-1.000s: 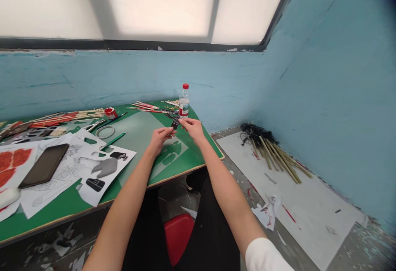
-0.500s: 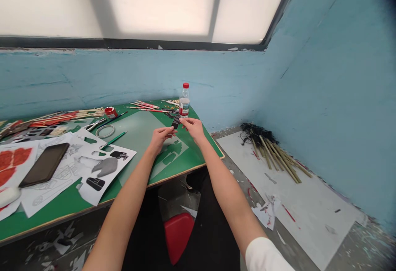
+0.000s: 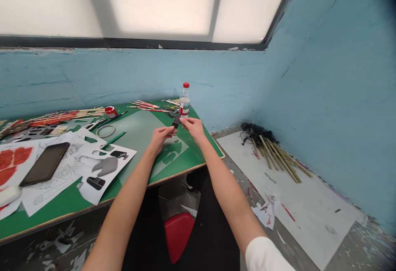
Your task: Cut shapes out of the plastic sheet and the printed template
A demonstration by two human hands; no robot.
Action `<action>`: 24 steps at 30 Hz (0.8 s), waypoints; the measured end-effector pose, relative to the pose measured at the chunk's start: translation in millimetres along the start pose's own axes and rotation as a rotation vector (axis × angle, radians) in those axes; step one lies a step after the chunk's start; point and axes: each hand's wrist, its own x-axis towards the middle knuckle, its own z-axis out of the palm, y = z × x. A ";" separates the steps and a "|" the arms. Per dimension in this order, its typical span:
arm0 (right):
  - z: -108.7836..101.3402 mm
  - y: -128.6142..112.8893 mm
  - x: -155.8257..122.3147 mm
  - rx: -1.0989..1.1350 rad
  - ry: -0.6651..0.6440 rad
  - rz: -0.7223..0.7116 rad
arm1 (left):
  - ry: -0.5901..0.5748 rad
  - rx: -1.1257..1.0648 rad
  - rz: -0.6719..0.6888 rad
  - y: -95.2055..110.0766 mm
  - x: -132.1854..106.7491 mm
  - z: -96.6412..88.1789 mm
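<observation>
A small black paper cutout with pale lines (image 3: 176, 121) is held between my two hands above the green table. My left hand (image 3: 161, 137) pinches its lower left end, fingers closed. At the upper right end, my right hand (image 3: 193, 128) grips it between thumb and fingertips. Just behind my right hand stands a clear bottle with a red cap (image 3: 185, 101). Beneath my hands lies a translucent sheet (image 3: 136, 133) with cut-out openings. To the left, a white paper sheet (image 3: 107, 180) carries black and grey printed shapes and several holes.
On the green table (image 3: 58, 213) are a phone (image 3: 46, 164), a tape roll (image 3: 105, 130), a green pen (image 3: 114, 139), pliers (image 3: 95, 123), a red paint jar (image 3: 110, 112) and thin sticks (image 3: 74, 114). A bundle of stalks (image 3: 275, 153) lies on the floor at right. Below me is a red stool (image 3: 178, 236).
Hardly anything differs. Both hands keep their grip on the black cutout in almost the same place, and the view has shifted very slightly.
</observation>
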 end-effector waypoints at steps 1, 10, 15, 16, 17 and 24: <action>0.0 -0.2 -0.1 -0.003 -0.001 0.001 | -0.001 -0.001 0.000 -0.1 0.1 -0.1; 0.3 0.2 0.9 -0.018 0.003 -0.013 | -0.009 -0.011 -0.008 -1.1 0.8 -0.6; -0.1 0.4 0.6 -0.016 0.005 -0.022 | -0.015 -0.016 -0.009 -1.0 1.0 -0.9; 0.0 0.3 0.6 -0.017 0.004 -0.021 | -0.015 -0.017 -0.008 -1.1 0.9 -1.0; 0.1 0.3 0.5 -0.019 0.003 -0.021 | -0.015 -0.018 -0.006 -1.1 0.8 -1.0; -0.3 1.3 1.1 -0.023 0.003 -0.030 | -0.014 -0.014 0.015 -1.9 0.4 -0.9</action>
